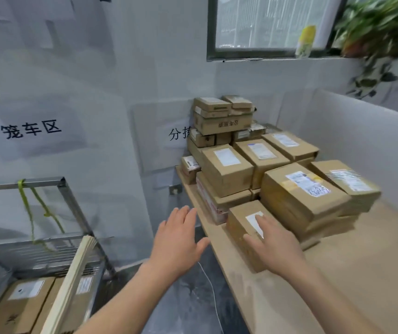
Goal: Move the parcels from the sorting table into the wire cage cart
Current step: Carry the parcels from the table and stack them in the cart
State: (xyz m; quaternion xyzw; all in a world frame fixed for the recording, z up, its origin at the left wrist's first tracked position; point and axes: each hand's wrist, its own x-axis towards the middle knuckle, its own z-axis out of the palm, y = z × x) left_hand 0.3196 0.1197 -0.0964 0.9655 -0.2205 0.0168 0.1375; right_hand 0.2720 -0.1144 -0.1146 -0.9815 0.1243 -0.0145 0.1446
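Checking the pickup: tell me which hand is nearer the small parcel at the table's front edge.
Right. The right hand rests flat on top of the small parcel, fingers over its label. The left hand hangs open beside the table, left of the parcel, not touching it.

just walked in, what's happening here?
A person is clearing cardboard parcels off the sorting table. Their right hand lies flat on the nearest parcel at the table's front edge; the left hand reaches toward it, open, not yet touching. The wire cage cart at left already holds a few boxes. Many parcels remain stacked on the table.
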